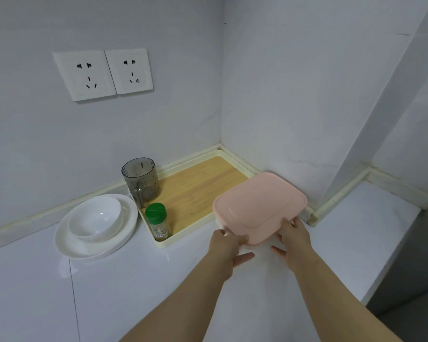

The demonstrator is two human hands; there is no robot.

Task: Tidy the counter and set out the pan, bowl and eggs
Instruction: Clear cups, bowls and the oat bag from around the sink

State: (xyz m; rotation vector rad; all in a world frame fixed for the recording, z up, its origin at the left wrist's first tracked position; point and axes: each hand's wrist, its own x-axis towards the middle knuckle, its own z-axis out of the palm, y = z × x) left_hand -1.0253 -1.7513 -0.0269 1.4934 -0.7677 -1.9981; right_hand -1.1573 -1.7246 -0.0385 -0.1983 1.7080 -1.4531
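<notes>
Head view, table (134, 292): white, with open space in front where the box could be set down.
Tray (162, 245): sits in the corner; the box overlaps its near right end.
Box (260, 206): pink lid, contents hidden; keep it level in case it holds eggs.
Bowl (95, 218): on a plate (124, 233), left of the tray.
Hands: left hand (226, 245) and right hand (295, 239) both grip the box's near corners.
Bottle (158, 222): green cap, on the tray; steer clear of it.

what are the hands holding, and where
The pink-lidded container: left hand at its near left corner, right hand at its near right corner.
</notes>
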